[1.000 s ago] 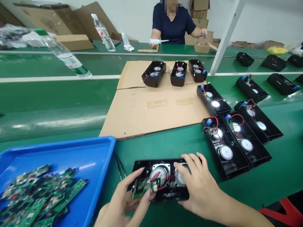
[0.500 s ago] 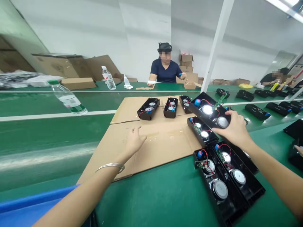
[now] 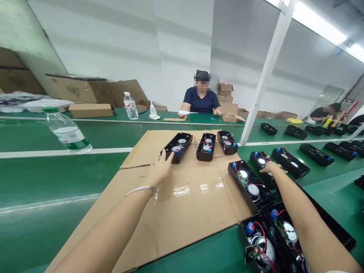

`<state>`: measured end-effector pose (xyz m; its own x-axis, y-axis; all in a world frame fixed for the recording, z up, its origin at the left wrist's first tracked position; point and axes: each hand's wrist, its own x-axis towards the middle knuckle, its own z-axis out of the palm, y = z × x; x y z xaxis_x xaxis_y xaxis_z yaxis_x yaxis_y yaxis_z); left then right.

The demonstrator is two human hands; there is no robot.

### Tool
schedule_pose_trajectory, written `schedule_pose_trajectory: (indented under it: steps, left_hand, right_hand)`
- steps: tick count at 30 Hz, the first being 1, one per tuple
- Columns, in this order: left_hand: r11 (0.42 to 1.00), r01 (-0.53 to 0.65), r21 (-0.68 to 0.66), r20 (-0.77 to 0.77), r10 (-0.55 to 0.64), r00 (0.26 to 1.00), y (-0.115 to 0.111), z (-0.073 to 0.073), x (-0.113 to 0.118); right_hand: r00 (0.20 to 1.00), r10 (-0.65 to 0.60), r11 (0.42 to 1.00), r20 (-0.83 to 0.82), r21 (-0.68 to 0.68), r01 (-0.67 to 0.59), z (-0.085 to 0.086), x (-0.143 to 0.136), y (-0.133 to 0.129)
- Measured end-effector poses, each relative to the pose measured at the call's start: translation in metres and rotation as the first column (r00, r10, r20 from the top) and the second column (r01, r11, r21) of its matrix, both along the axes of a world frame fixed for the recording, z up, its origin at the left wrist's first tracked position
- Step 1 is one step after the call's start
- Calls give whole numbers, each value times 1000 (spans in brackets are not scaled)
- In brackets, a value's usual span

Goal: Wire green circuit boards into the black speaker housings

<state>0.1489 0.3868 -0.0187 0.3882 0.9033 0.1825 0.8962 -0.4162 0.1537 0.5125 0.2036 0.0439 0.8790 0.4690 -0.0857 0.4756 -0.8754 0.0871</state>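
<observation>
My left hand (image 3: 161, 167), with a bangle at the wrist, has its fingers at the near end of a black speaker housing (image 3: 181, 143) on the cardboard sheet (image 3: 182, 216). Two more housings, one in the middle (image 3: 206, 147) and one at the right (image 3: 227, 143), lie along the sheet's far edge. At the right, my right hand (image 3: 273, 168) grips another black housing (image 3: 260, 161) on the green surface. Nearer me are a housing with a green circuit board (image 3: 250, 185) and more housings with round silver speakers, blue parts and red wires.
Water bottles stand at the far left (image 3: 68, 132) and back (image 3: 131, 107). A person in dark blue (image 3: 201, 99) sits across the table. A white post (image 3: 264, 76) rises behind my right hand. Rows of black housings (image 3: 317, 154) extend right.
My left hand has moved forward to the left housing on the cardboard. My right hand has lowered the raised housing onto the green surface, farther back. The view has shifted.
</observation>
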Motion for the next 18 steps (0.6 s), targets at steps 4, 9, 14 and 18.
schedule_pose_trajectory:
  steps: [4, 9, 14, 18]
  left_hand:
    - [1000, -15, -23, -48, 14, 999, 16, 10, 6]
    - [999, 28, -32, -75, -30, 997, 5, 18, 6]
    - [998, 49, -42, -97, -53, 994, -46, 18, -24]
    - [994, 76, -84, -85, -83, 993, -103, 9, -77]
  right_hand:
    - [970, 242, 970, 15, -23, -242, 23, -22, 33]
    - [791, 607, 795, -77, 28, -607, 21, -76, 98]
    - [781, 601, 793, -169, 4, -609, -5, -106, 139]
    - [756, 618, 775, -214, 9, -632, -11, -113, 150]
